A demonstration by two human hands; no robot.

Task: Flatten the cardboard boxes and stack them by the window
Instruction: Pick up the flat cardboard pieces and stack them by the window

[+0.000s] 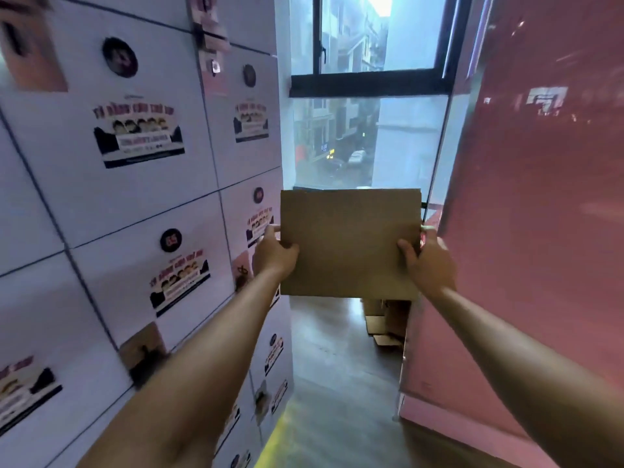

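Observation:
A flattened brown cardboard box (351, 243) is held up in front of me, its flat face toward the camera. My left hand (275, 253) grips its left edge, thumb on the front. My right hand (427, 260) grips its right edge the same way. Behind the box is a tall window (368, 130) with a dark frame. On the floor below the box, near the window, lie more pieces of brown cardboard (385, 324), partly hidden by the held box.
A wall of white lockers (135, 204) with stickers runs along the left. A pink glossy wall (533, 197) closes in on the right. Between them a narrow strip of wooden floor (331, 383) leads to the window.

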